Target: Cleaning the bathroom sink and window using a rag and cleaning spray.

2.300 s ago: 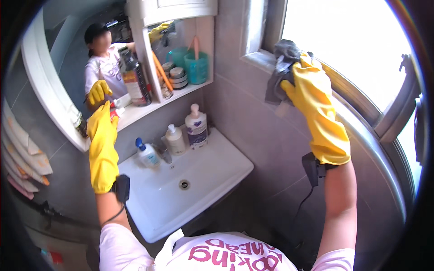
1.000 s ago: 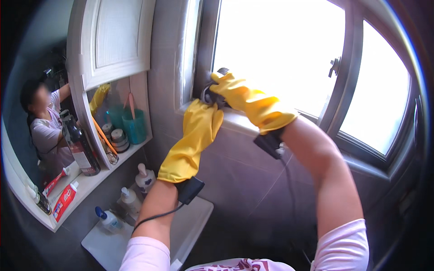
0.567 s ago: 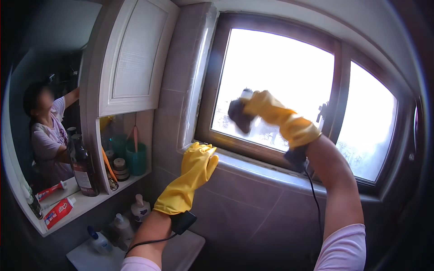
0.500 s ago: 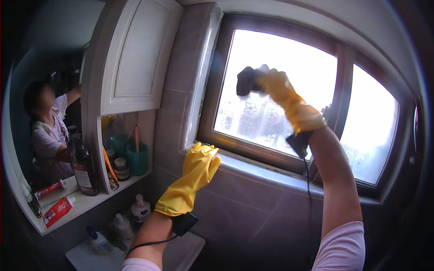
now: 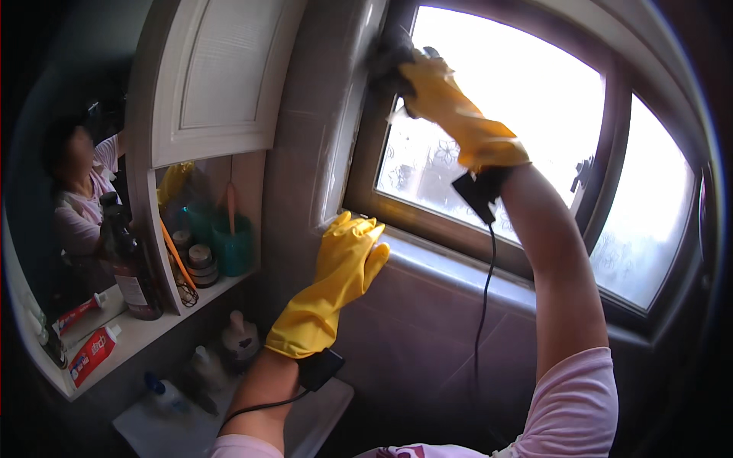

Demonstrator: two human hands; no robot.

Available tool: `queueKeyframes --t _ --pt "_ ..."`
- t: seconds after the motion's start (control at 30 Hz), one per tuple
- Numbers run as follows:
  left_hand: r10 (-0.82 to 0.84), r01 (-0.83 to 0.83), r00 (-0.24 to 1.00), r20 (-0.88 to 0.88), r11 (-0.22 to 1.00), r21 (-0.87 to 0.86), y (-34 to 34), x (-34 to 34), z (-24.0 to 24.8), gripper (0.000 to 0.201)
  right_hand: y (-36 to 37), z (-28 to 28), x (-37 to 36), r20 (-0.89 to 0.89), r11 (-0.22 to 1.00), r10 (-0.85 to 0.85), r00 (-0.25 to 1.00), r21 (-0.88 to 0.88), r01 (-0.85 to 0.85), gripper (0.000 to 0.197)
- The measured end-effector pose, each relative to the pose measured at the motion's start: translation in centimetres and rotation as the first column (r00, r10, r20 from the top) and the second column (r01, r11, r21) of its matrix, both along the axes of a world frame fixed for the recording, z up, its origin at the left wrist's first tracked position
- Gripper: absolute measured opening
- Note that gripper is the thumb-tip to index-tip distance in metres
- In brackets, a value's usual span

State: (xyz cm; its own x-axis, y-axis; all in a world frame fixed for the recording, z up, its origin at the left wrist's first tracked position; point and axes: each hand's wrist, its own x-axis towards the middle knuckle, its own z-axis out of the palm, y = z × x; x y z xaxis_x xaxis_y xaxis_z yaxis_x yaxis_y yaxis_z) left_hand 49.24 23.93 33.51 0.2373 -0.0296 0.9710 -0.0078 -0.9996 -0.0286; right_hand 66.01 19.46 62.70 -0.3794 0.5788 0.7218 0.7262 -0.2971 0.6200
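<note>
My right hand point(image 5: 429, 80), clutching dark cloth point(image 5: 392, 62), has shifted wiping from windowpane point(image 5: 519, 99) to frame point(image 5: 369, 145); left hand point(image 5: 347, 252) (loose, seemingly empty) by sill point(image 5: 458, 269).

Head view: from my head, over my forearms point(image 5: 566, 282).
Window point(image 5: 550, 145): faced, near.
Sink point(image 5: 324, 412): seen from above, lower left.

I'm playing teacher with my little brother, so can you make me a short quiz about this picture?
1. Which hand is holding the dark cloth?
2. What colour are the rubber gloves? A: blue. B: yellow. C: green.
3. Fill the gap: the red tube with the white cap lies on the white ____.

Key: 1. The right hand. 2. B. 3. Shelf.
</note>
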Motion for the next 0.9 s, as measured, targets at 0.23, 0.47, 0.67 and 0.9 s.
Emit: queueKeyframes --t 0.23,0.47,0.67,0.9 --pt "-0.046 0.046 0.999 -0.028 0.999 -0.01 -1.1 -0.3 1.0 0.028 -7.3 -13.8 -1.9 -0.242 0.75 0.096 0.966 -0.62 -0.23 0.045" --pt "0.008 -0.015 0.995 0.101 0.998 0.067 -0.6 -0.2 -0.2 0.026 -16.1 -15.0 -2.3 -0.306 0.814 -0.33 0.893 -0.571 0.105 0.027" --pt "0.011 -0.018 0.997 0.082 0.996 0.087 -1.0 0.6 0.3 0.022 -27.8 -12.5 -1.3 -0.009 0.585 -0.713 0.701 -0.559 0.588 0.02" --pt "0.069 -0.07 0.997 0.022 0.997 0.034 -1.3 2.0 1.1 0.011 -33.4 -8.9 -0.7 -0.168 0.821 -0.566 0.807 -0.203 0.533 0.01"
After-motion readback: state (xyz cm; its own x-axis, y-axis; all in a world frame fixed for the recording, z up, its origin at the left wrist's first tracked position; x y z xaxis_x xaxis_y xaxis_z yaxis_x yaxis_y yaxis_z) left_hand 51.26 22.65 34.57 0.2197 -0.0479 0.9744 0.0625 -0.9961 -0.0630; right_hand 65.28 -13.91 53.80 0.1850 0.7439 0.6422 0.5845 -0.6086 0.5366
